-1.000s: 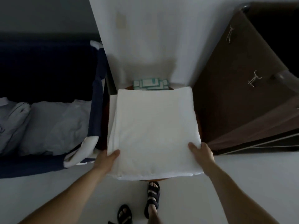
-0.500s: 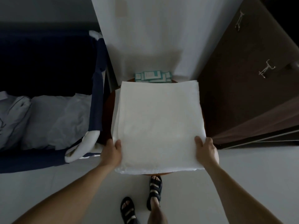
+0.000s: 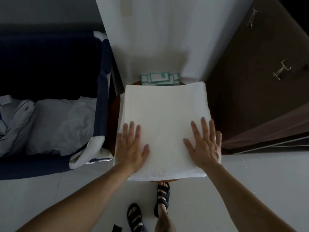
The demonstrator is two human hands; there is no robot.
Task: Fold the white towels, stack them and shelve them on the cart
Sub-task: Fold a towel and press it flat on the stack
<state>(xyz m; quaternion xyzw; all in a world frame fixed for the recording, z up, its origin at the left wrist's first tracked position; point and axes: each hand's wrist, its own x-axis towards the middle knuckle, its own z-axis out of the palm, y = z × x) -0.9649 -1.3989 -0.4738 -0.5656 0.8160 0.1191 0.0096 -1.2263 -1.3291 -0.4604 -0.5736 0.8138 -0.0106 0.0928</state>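
We had left grip (image 3: 132, 144) and right grip (image 3: 204, 143) flat, fingers straight, palms pressing the near half of the folded white towels (image 3: 164, 106), clasping nothing. Towels sat on the round brown desk (image 3: 113, 124), overhanging its near edge. Teal packets (image 3: 159, 78) just behind; blue linen bin (image 3: 102, 81) on our left.

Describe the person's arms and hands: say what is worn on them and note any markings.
Both arms are bare: no sleeve shows on the left forearm or the right forearm up to the picture's edge. The left hand and the right hand wear no gloves. No watch, bracelet, ring or marking shows in the dim light.
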